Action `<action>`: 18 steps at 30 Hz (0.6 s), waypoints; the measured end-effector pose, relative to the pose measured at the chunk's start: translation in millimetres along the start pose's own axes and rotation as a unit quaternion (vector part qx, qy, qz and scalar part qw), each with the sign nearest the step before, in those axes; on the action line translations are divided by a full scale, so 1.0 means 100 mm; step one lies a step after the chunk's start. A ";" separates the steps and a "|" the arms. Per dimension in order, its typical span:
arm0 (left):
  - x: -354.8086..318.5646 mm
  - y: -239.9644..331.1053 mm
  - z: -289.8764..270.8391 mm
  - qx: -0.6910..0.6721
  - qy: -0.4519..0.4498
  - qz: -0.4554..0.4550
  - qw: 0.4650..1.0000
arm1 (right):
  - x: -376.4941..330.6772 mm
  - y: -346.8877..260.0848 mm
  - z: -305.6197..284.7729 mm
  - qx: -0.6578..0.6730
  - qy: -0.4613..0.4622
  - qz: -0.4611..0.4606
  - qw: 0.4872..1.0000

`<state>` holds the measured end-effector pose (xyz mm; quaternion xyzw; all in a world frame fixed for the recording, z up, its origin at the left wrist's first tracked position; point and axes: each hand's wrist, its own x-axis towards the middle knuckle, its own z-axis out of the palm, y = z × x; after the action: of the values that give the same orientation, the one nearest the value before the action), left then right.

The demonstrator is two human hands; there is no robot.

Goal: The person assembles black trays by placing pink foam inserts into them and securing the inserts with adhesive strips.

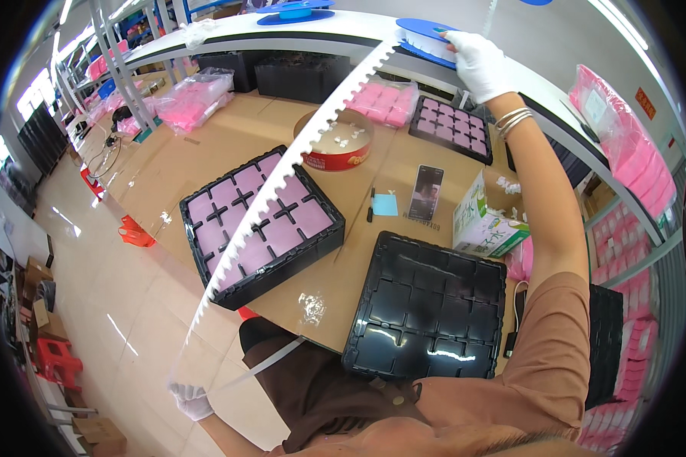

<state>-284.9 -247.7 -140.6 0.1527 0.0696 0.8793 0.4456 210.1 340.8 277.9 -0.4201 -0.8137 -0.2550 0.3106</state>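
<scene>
The right arm reaches straight out toward one o'clock, its gloved right hand (pixel 476 61) closed on the blue reel (pixel 427 34). The white strip (pixel 282 171) runs diagonally over the table (pixel 206 152) to the left hand (pixel 190 400), pinching its end at seven o'clock.

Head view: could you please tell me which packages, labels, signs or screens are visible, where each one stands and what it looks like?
White and green carton box: right on the cardboard table, upright, tilted.
Dark phone screen: propped mid-table, left of the carton.
Blue paper note: flat, left of the phone.
Clear bags of pink pads: far left of the table.
Pink packs: right-hand shelves.
Orange-red wall sign: upper right, small rectangle.
</scene>
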 end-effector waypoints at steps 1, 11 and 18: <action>-0.03 0.03 -0.03 0.015 -0.027 0.030 0.999 | -0.04 0.27 0.07 0.040 0.053 -0.044 0.997; 0.62 -1.70 2.02 0.356 0.237 -0.147 0.892 | -1.61 -0.85 -0.04 0.246 0.141 0.013 0.959; 1.07 -2.91 2.37 0.217 0.082 -0.177 0.956 | -3.04 -2.69 0.16 0.698 -0.238 0.232 0.635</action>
<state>-44.6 7.9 29.6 0.1581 0.3215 0.7594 0.5431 116.9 52.8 6.8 -0.2995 -0.6708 0.5779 0.3555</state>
